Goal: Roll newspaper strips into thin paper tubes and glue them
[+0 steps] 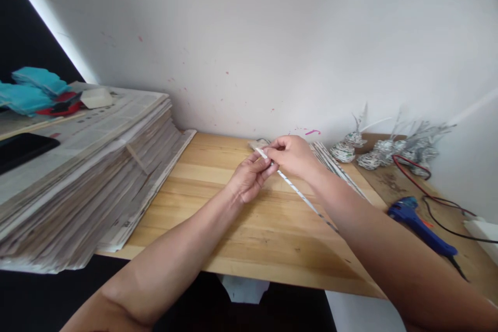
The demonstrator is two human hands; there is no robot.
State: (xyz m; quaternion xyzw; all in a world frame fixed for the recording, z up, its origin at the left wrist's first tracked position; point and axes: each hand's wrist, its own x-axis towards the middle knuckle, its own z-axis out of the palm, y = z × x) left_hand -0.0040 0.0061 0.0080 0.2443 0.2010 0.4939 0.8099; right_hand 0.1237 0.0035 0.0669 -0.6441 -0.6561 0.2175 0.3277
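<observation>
A thin rolled newspaper tube [299, 194] slants from my fingers down to the right, its lower end passing behind my right forearm. My left hand [251, 176] is closed around the tube near its upper end, palm turned up. Against it, my right hand [290, 153] pinches the same end between thumb and fingers. Both hands meet above the wooden tabletop [202, 207]. Just behind the fingers lies a small pale object [257, 143], mostly hidden. More rolled paper tubes [336, 166] lie to the right of my right hand, partly covered by the forearm.
On the left rises a tall newspaper stack [128, 166] bearing a phone [29, 149], a white block [96, 98], a red-handled tool [62, 105] and blue cloth [41, 80]. At right are a blue glue gun [422, 225], cables [436, 199] and several woven paper figures [383, 153].
</observation>
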